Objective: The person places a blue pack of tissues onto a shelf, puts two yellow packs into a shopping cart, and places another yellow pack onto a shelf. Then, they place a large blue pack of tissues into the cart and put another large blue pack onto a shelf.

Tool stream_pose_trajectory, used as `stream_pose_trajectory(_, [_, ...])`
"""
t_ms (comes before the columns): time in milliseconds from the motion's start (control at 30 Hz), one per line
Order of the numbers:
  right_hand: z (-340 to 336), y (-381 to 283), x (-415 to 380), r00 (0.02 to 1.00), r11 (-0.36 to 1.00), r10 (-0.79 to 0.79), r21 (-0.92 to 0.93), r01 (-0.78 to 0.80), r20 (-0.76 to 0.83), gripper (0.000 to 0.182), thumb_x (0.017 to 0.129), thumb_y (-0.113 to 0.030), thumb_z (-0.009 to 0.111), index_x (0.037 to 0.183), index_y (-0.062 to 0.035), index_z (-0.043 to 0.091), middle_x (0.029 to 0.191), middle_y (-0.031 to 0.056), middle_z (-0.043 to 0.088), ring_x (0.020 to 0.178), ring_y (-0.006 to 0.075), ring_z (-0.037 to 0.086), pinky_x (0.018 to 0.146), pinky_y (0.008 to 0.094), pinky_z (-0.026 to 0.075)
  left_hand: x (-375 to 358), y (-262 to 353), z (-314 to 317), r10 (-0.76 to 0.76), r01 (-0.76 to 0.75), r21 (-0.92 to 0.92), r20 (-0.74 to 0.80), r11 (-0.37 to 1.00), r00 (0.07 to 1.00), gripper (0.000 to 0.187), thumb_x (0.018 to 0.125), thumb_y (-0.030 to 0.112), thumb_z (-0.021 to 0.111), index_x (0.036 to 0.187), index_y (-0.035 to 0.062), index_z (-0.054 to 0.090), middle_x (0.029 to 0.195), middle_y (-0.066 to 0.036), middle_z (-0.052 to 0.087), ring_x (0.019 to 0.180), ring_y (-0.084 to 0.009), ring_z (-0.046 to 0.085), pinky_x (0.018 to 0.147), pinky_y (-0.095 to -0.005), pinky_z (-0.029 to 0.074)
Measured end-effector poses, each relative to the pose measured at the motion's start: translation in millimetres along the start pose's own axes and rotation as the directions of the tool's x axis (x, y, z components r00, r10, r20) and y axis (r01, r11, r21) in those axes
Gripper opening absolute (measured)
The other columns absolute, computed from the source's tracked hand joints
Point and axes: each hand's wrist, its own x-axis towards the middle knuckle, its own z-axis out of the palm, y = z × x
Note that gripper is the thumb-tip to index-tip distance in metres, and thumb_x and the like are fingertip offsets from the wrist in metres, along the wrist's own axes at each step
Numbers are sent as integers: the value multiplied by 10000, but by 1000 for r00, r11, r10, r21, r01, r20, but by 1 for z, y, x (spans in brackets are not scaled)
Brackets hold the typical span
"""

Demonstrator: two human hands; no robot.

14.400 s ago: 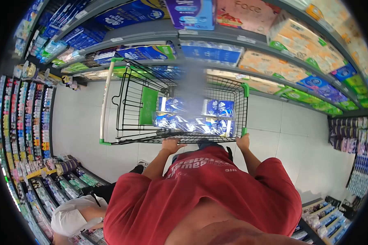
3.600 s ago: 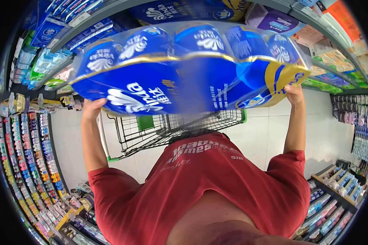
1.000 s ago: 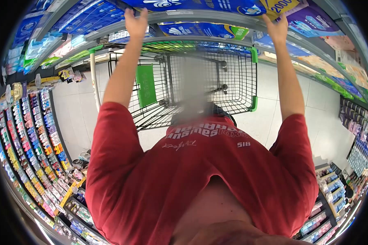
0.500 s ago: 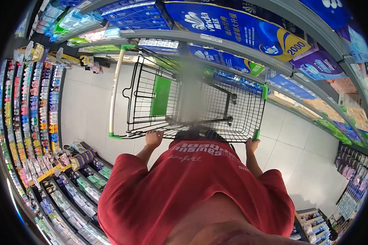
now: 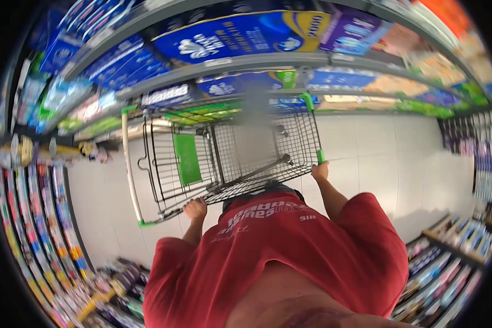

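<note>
A shopping cart (image 5: pixel 232 188) of black wire with green corner caps stands sideways in front of me. Its white handle bar (image 5: pixel 130 164) is at the left end, with a green panel (image 5: pixel 188 159) on the seat part beside it. My left hand (image 5: pixel 194 208) is closed around the near top rail, not far from the handle end. Farther right, my right hand (image 5: pixel 320 171) grips the rim at the near corner, just under a green cap. A blurred grey patch covers the middle of the basket and hides part of it.
Along the cart's far side run shelves with blue tissue packs (image 5: pixel 240 41) and a purple pack (image 5: pixel 351 30). Racks of small colourful goods (image 5: pixel 41 218) line the left, and more racks (image 5: pixel 454 257) stand at the right. Pale tiled floor (image 5: pixel 377 158) extends to the right of the cart.
The view has turned, so the shelves have shifted left and lie more level. The cart now slants, its right end farther from my body. Both hands keep their hold on the rim.
</note>
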Motion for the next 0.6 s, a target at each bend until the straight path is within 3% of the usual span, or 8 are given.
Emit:
stream_pose_trajectory(33, [-10,-12,-15,999,998,-27,-48,26,-19,484,752,-192,625,1100,25,367,956,294,606,945,454,584,831,477,465,-1,-4,0,18,-18,-20,-11,1000,1000,368,865,334,466,754,88,717,760,-139,675,706,-292,651,733,-451,443])
stream_pose_trajectory(233, [7,0,-33,1000,1000,-17,-1,17,7,570,756,-186,616,1157,42,282,1023,309,588,970,434,589,847,456,474,-1,-17,10,-2,2,-1,-1,1000,1000,410,874,371,432,755,112,726,784,-129,691,745,-281,668,806,-451,444])
stream_pose_trajectory(300, [30,22,-17,998,999,-52,-16,51,-36,501,771,-181,595,1085,0,249,797,237,621,626,322,646,557,426,533,-2,-23,22,-14,13,-18,-29,1000,999,417,882,370,423,766,108,727,797,-133,692,784,-284,665,838,-453,431])
stream_pose_trajectory(333, [41,37,-9,996,997,-76,-4,76,-48,525,772,-214,617,1093,-13,254,759,189,616,512,249,612,457,392,515,-4,-27,24,-8,8,-18,-33,1000,999,417,882,370,423,766,108,727,797,-133,692,784,-284,665,838,-453,431])
stream_pose_trajectory(433, [35,44,-28,999,999,-28,-19,28,-21,569,768,-245,649,1109,-8,260,769,190,620,550,263,633,485,403,528,-8,-35,23,17,-18,-55,-28,998,999,432,889,379,406,786,104,722,782,-143,687,773,-321,663,853,-486,414])
stream_pose_trajectory(467, [12,27,-55,994,995,51,78,-58,94,620,762,-273,684,1136,6,277,832,192,622,594,273,651,504,409,539,-11,-36,22,21,-23,-64,-39,998,999,426,889,374,414,779,104,726,792,-141,689,796,-304,662,877,-469,406])
stream_pose_trajectory(567, [-17,15,-100,977,981,81,159,-113,196,639,758,-285,706,1156,0,295,926,205,615,630,288,662,532,427,551,-18,-43,23,28,-34,-74,-74,997,997,409,884,365,435,767,106,730,792,-127,691,798,-289,658,888,-454,401])
stream_pose_trajectory(600, [-20,18,-103,970,974,99,178,-140,222,725,700,-300,757,1173,10,303,919,167,612,626,254,649,556,441,546,-20,-46,25,29,-36,-69,-92,997,995,405,882,363,439,762,108,729,791,-125,691,795,-289,657,886,-451,401])
